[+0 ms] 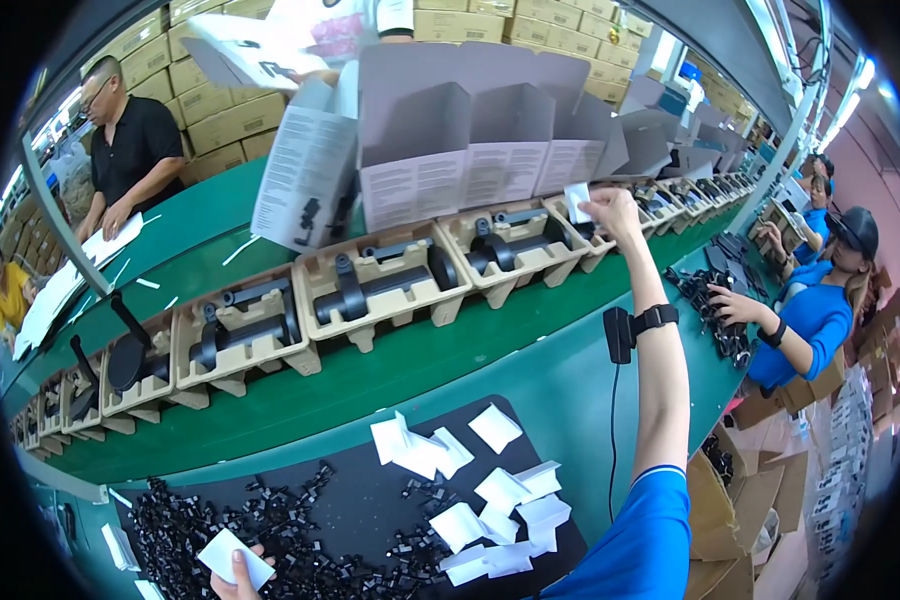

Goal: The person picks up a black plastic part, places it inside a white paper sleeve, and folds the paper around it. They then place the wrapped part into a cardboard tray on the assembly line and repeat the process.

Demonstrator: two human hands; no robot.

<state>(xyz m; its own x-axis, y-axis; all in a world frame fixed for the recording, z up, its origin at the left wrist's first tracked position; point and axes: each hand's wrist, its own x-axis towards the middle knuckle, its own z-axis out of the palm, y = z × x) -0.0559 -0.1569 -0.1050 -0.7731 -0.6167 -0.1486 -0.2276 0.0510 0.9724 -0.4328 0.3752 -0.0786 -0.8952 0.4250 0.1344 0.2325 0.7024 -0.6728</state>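
Note:
My right hand point(615, 212) reaches far forward over the row of trays, its fingers pinching a small white folded paper point(577, 203). Just under it is a tan moulded-pulp tray point(595, 255), partly hidden by the hand and paper. Down at the lower left, my left hand point(242, 580) grips a square white folded paper point(228, 552), thumb on top, above a pile of small black plastic parts point(185, 530). More white folded papers point(500, 490) lie scattered on a black mat point(355, 520) in front of me.
Tan trays with black parts point(370, 290) line a green conveyor point(410, 370). Upright open cartons point(415, 130) stand behind. A cable point(613, 430) hangs from my right wrist's black band point(657, 317). At right, a co-worker's hand point(735, 305) touches black cables. Other people work across the line.

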